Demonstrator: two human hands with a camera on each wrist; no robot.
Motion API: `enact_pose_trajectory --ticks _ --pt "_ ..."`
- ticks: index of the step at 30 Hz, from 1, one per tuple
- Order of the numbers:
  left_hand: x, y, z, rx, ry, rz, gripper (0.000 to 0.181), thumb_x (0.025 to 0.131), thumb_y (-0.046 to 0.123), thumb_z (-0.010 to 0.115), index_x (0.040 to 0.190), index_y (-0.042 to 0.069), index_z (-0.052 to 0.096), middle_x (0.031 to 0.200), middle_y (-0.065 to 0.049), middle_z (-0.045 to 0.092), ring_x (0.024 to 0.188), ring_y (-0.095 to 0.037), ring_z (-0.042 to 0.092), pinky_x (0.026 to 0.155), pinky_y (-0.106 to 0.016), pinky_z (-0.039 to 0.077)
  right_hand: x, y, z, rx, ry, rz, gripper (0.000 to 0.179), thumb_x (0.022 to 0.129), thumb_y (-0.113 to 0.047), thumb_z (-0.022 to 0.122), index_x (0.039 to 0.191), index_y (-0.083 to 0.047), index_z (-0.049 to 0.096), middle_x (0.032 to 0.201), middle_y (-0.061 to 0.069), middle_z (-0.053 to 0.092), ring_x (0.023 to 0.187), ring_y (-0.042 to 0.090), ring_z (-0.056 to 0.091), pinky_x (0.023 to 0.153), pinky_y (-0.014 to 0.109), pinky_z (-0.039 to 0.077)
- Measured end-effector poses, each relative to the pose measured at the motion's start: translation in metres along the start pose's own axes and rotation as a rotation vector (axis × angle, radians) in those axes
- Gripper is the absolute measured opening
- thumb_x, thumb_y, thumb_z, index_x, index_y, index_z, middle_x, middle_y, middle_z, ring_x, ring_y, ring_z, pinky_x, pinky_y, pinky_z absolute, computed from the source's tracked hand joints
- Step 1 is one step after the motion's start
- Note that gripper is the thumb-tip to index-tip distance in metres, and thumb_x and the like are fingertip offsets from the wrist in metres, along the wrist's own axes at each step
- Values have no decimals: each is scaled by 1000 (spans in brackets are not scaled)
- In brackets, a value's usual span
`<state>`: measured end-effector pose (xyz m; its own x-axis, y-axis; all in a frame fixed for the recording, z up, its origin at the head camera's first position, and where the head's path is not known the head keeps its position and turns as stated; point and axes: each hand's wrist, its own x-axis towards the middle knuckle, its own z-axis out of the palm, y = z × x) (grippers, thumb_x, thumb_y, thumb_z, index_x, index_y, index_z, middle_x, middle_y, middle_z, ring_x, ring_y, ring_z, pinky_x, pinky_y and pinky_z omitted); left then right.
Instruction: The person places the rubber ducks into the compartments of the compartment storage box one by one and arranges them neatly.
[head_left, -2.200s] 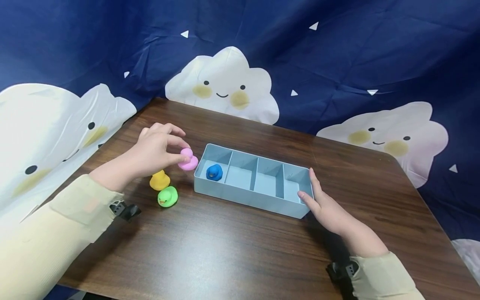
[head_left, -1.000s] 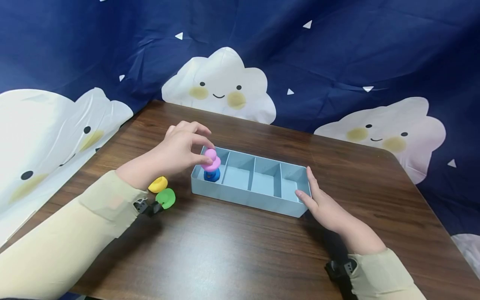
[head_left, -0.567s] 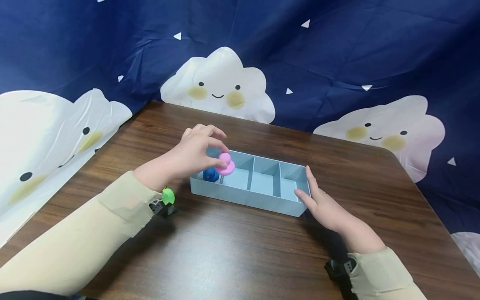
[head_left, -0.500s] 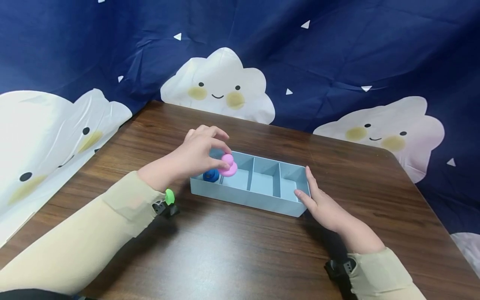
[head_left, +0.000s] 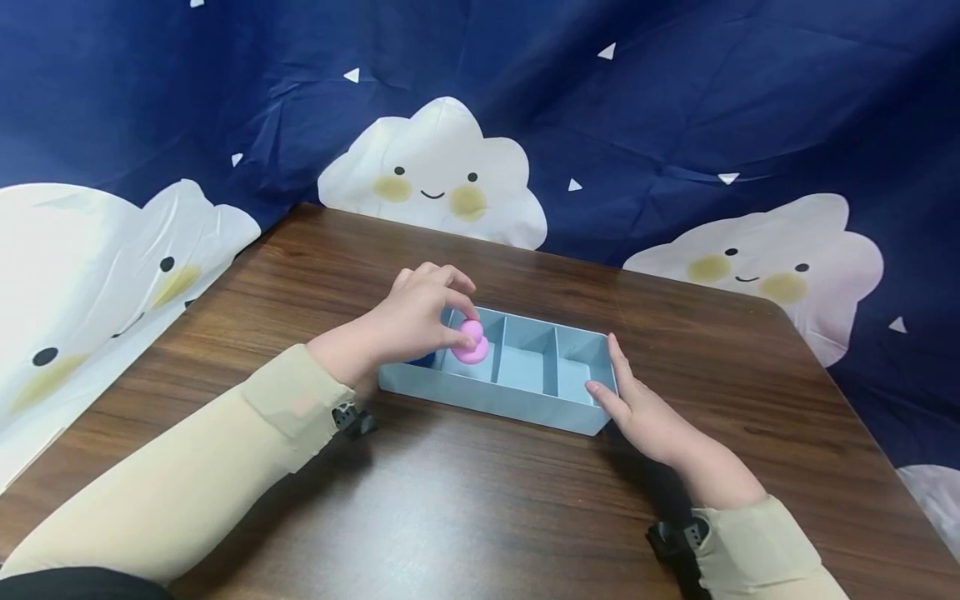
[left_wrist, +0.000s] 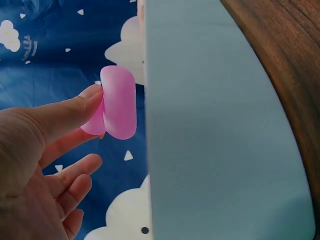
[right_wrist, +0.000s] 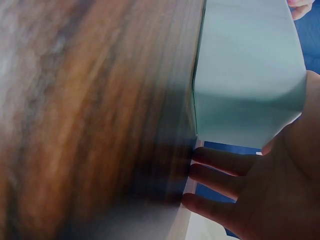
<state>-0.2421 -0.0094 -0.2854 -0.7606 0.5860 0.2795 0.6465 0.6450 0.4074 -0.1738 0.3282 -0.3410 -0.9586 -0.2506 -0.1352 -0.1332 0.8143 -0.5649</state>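
Pink duck (head_left: pixel 472 353) pinched by left grip (head_left: pixel 418 315).

a pink toy duck (head_left: pixel 472 348), round-headed and smooth, is held upright at mid-frame in the head view, just above the second compartment from the left of a pale blue box (head_left: pixel 487 401). the box, long, open-topped and four-celled, sits flat, slanting down toward the right.

Left arm (head_left: pixel 202 467) slants in from near left; left hand (head_left: pixel 422 315), knuckles up, pinches between thumb (left_wrist: pixel 72 114) and forefinger, other three fingers (left_wrist: pixel 76 192) loosely bent. Right arm (head_left: pixel 723 475) angles in from near right; right hand (head_left: pixel 643 412) grips, thumb parted from forefinger, remaining fingers (right_wrist: pixel 217 180) extended.
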Motion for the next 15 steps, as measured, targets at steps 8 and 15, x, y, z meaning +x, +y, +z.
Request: enact_pose_trajectory --ticks 8,15 --pt "4 -4 13 -3 -2 -21 20 81 32 83 98 21 79 126 -2 56 120 -24 41 97 -46 25 1 -2 0 2 6 -5 84 104 -55 33 154 -20 -23 161 24 -3 144 46 11 109 63 17" --pt "6 -8 20 -2 13 -65 18 82 33 82 96 22 79 127 -2 55 119 -24 40 97 -46 25 0 0 0 8 3 2 83 104 -55 34 154 -21 -24 161 23 -3 145 45 10 110 63 16"
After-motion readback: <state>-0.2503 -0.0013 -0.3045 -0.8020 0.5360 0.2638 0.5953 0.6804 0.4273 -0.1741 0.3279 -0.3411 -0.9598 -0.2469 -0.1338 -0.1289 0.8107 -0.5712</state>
